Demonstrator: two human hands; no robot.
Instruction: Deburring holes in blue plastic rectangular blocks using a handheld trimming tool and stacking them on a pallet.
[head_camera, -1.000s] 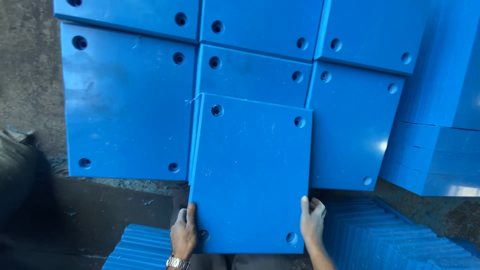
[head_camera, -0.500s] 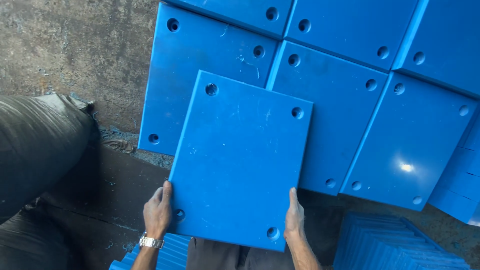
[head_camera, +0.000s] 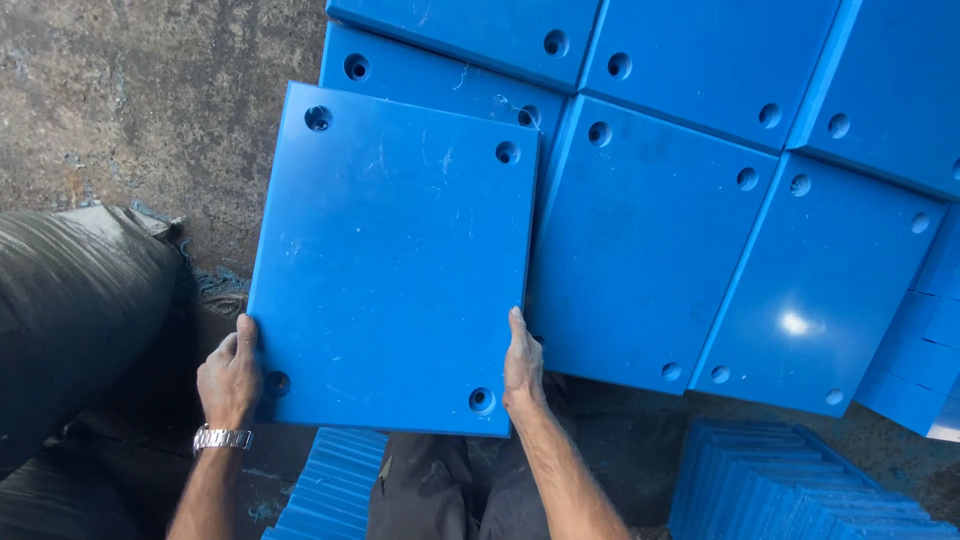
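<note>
Both hands, left hand (head_camera: 230, 378) and right hand (head_camera: 523, 360), have their grip clamped on the blue panel's (head_camera: 390, 260) lower edges, left of the laid panels (head_camera: 650, 240).

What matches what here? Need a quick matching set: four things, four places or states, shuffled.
Things:
1. held blue panel
2. left hand
3. right hand
4. black sack

Places or states:
A. grips the panel's right edge, near a corner hole
B. lies at the left, beside the concrete wall
C. wears a metal watch, grips the lower left corner
D. held up by both hands in front of other blue panels

Pairs: 1-D, 2-C, 3-A, 4-B
</note>
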